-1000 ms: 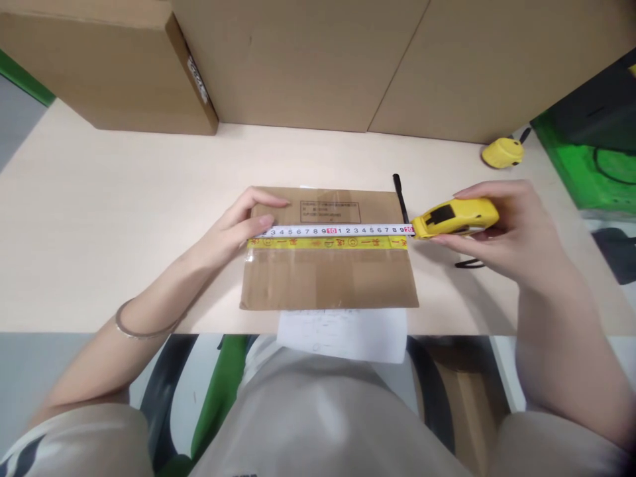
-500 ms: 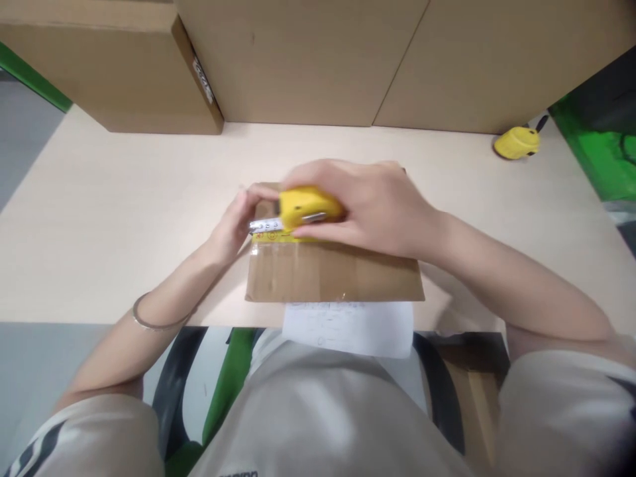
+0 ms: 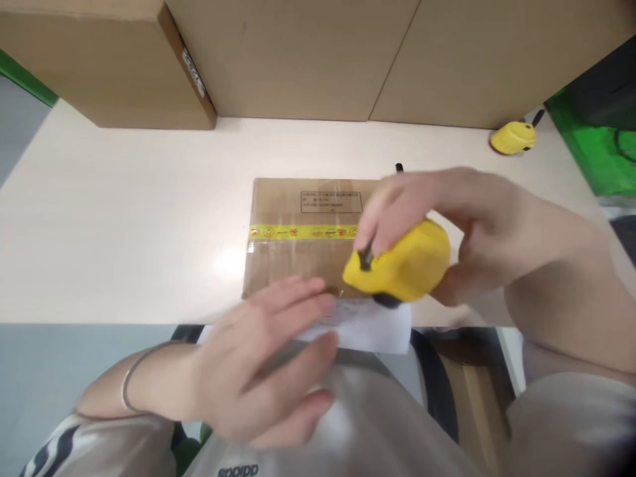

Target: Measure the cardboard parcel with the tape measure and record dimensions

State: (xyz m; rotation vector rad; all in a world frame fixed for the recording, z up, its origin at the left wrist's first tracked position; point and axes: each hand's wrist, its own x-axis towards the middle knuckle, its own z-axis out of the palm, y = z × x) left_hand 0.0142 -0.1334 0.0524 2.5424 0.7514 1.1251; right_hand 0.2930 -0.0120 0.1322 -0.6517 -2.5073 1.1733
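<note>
A flat cardboard parcel (image 3: 298, 218) with a strip of yellow printed tape lies on the pale desk (image 3: 124, 218). My right hand (image 3: 467, 225) is closed round a yellow tape measure (image 3: 400, 265), lifted above the parcel's near right corner, with its blade drawn in. My left hand (image 3: 263, 358) hovers blurred near the desk's front edge, fingers stretched out and apart, holding nothing. It is close to a white sheet of paper (image 3: 370, 328) that sticks out from under the parcel. A black pen (image 3: 398, 167) shows just behind my right hand.
Large cardboard boxes (image 3: 308, 59) stand along the back of the desk. A second yellow tape measure (image 3: 513, 138) lies at the back right. A green crate (image 3: 596, 152) sits at the right edge. My lap and a chair are below the desk edge.
The tape blade has gone back into its case. My right hand has lifted the tape measure toward the parcel's near right corner. My left hand has left the parcel and pulled back to the desk edge.
</note>
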